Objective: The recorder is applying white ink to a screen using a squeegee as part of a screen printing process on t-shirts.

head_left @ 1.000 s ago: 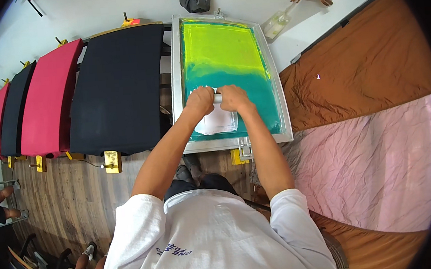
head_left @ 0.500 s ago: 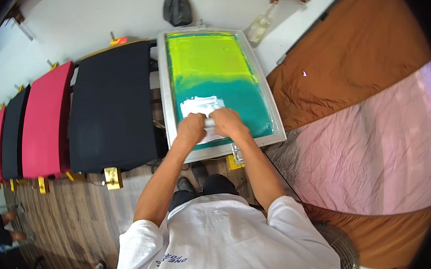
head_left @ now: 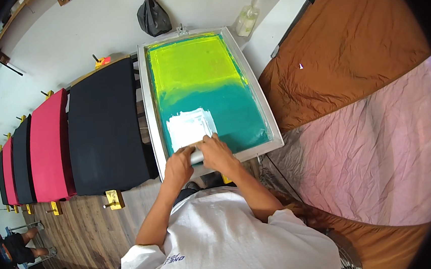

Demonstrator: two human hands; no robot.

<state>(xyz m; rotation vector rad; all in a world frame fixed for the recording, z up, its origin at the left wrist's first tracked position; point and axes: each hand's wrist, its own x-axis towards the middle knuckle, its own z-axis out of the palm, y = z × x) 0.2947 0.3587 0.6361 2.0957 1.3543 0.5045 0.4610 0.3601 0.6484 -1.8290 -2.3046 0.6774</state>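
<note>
My left hand [head_left: 179, 163] and my right hand [head_left: 217, 152] are side by side, fingers wrapped round a squeegee [head_left: 197, 157] with a pale grey handle. It is at the near end of a silkscreen frame [head_left: 146, 89], whose rim is light metal. On its mesh, a patch of white ink [head_left: 189, 126] spreads just beyond the squeegee. The mesh is teal [head_left: 242, 114] in the near half and yellow-green [head_left: 194, 60] in the far half. My hands hide the squeegee's blade.
Leftward runs a row of boards covered in black cloth [head_left: 104, 128] and pink cloth [head_left: 49, 147], with yellow blocks [head_left: 114, 199] at their ends. A black bag [head_left: 153, 18] and a clear bottle [head_left: 248, 20] hang behind. Brown fabric [head_left: 320, 50] drapes at right. Another person [head_left: 24, 245] is at lower left.
Both hands have drawn the squeegee toward me, down to the near end of the frame. More of the white ink patch shows beyond it. The whole view has shifted slightly.
</note>
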